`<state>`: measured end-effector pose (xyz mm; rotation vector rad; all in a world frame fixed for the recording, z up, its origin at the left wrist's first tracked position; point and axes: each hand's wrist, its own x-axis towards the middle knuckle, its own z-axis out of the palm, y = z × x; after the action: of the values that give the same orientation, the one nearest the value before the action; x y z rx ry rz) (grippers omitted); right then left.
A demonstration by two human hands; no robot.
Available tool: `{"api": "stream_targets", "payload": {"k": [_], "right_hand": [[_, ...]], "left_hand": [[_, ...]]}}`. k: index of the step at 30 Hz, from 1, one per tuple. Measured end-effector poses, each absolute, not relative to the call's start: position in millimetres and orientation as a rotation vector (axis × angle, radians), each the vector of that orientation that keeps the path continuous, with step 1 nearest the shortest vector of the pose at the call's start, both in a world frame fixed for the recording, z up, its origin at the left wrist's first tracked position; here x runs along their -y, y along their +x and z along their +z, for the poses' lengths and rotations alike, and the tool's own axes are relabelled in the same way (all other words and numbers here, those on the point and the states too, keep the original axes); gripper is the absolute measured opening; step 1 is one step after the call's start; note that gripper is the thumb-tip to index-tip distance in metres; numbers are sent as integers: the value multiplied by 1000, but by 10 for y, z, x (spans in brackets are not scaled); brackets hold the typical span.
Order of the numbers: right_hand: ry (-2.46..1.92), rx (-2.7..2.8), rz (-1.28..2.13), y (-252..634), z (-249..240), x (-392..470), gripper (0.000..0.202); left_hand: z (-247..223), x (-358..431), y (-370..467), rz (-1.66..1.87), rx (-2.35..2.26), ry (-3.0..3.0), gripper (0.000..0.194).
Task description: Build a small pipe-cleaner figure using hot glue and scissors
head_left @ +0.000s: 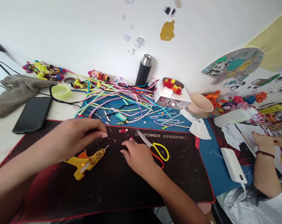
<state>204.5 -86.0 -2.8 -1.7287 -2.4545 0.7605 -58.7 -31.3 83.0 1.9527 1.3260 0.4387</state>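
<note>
— What's closest to you?

— The yellow glue gun [86,162], lying on the black desk mat [122,186] just below your left hand [79,134]. That hand hovers over the mat, fingers loosely curled together, gripping nothing I can see.

— And your right?

— Your right hand [137,157] rests flat on the mat, fingers together, fingertips beside a small red piece [132,140]; whether you're pinching it, I cannot tell. The yellow-handled scissors [155,147] lie just beside that hand, blades shut.

— Farther out?

— A tiny red-and-white bit [123,131] sits at the mat's far edge. Beyond it, the heap of coloured pipe cleaners [122,99] spreads over the blue mat [208,155]. A phone [32,114] lies to your left, a dark flask [143,70] stands against the wall, and another person's hand [262,141] works over paper at the right.
</note>
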Motion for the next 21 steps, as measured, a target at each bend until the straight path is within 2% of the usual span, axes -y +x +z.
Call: {"api": "stream_targets", "payload": {"k": [4,9,12,16,21], "right_hand": [[-1741,2475,729,1996,-76,818,17],[-1616,2187,945,2049,-5,805,9],[-1514,1812,1083,2210,107,781,17],[-1375,1337,1280,2554,263,752,43],[-1359,1156,1334,2852,178,872,35]], "left_hand": [[622,246,-342,358,-1203,1996,35],[364,202,-394,359,-1157,1989,38],[346,152,-457,384,-1180,1981,38],[433,110,-495,404,-1214,1996,37],[438,204,-323,359,-1047,2233,24]]}}
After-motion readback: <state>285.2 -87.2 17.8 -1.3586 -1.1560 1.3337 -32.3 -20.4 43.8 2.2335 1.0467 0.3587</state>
